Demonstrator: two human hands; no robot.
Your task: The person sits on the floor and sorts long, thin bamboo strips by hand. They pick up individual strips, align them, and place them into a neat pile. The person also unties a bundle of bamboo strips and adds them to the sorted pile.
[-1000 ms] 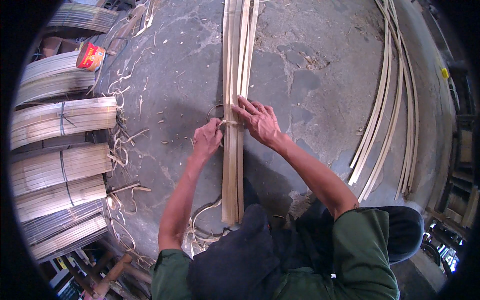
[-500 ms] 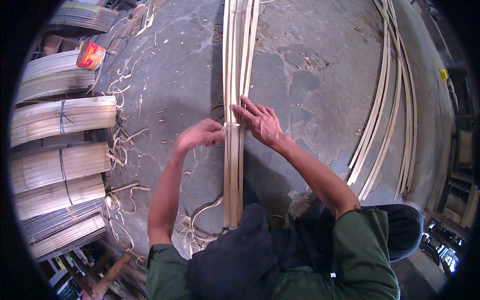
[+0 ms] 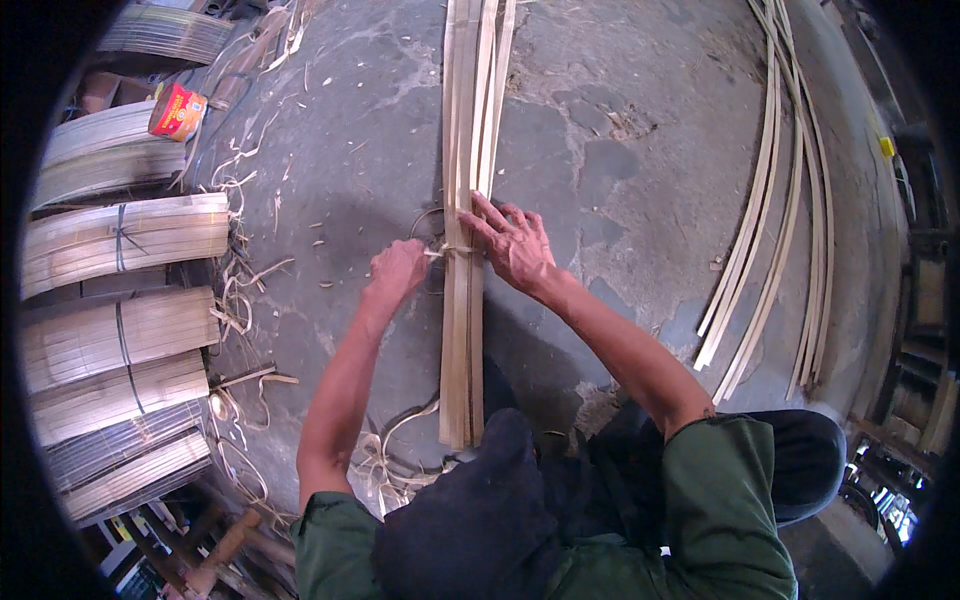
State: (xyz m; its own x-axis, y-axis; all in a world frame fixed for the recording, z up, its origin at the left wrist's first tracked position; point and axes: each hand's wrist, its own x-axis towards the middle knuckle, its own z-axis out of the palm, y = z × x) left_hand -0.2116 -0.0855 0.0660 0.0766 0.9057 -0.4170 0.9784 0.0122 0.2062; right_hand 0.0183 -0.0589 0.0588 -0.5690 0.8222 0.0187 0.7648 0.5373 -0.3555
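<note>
A long bundle of thin wooden strips point(image 3: 462, 350) runs away from me, from my knees to the top edge. A narrow pale tie strip point(image 3: 462, 250) goes round it. Just left of the bundle, my left hand point(image 3: 400, 265) is closed in a fist on the free end of that tie strip. My right hand point(image 3: 518, 245) lies against the bundle's right side beside the tie, fingers spread, their tips resting on the top strips. A thin loop of the same kind of strip shows behind my left fist.
Stacks of slatted wooden panels point(image 3: 130, 240), some tied with dark cord, line the left side, with a red and orange tin point(image 3: 178, 112) on one. Curly shavings point(image 3: 235, 290) lie beside them. Loose long strips point(image 3: 765, 200) rest on the concrete floor point(image 3: 620, 90) at right.
My left hand has drawn back a little from the bundle and turned into a fist, the tie's end now showing beside it. The right hand has shifted slightly left, and the bundle's strips lie closer together.
</note>
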